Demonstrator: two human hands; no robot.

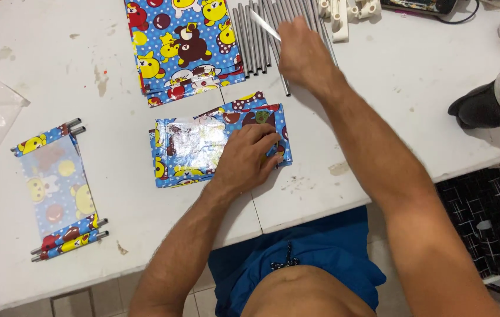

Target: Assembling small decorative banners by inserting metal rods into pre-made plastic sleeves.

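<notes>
White table (39, 76) carries everything. Near its front edge the left hand (248, 157) lies with fingers together, pressing a blue cartoon-printed sheet (194, 147) flat. At the back edge the right hand (302, 56) pinches one thin grey rod (263, 24) above a row of grey rods (256, 44).

Two scuffed white tables (379, 117) butt together above a pale tiled floor (197, 299).
</notes>
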